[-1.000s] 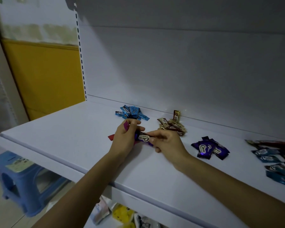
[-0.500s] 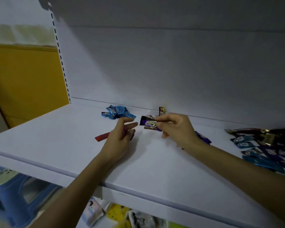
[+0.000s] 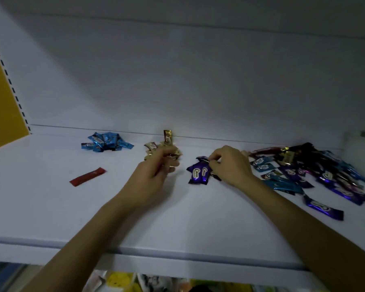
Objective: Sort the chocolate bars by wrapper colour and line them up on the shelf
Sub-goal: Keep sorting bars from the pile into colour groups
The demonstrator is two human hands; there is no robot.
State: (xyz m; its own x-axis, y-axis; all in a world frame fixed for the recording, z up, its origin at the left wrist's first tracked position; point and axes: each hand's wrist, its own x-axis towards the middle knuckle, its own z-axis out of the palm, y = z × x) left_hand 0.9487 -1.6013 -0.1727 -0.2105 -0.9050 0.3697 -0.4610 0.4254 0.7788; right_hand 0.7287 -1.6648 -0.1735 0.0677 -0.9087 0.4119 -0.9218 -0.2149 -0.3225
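Purple is the colour in hand: a purple pile [image 3: 198, 173] sits near the middle of the shelf [image 3: 51, 207], and the right hand [image 3: 230, 165] pinches the end of one purple bar [image 3: 202, 159] at the top of it; the left hand [image 3: 154, 173] hovers just beside, fingers curled and blurred, a hint of pink between them, so I cannot tell whether it holds anything; along the back edge lie a blue pile [image 3: 106, 142] toward the left and a gold pile [image 3: 162, 148] at the centre, one gold bar [image 3: 167, 135] propped upright; a lone red bar [image 3: 87, 176] lies apart, left of both hands; toward the right end a mixed heap [image 3: 303, 171] of blue, purple and dark bars waits unsorted; sorting looks roughly half done, and no group is lined up yet.
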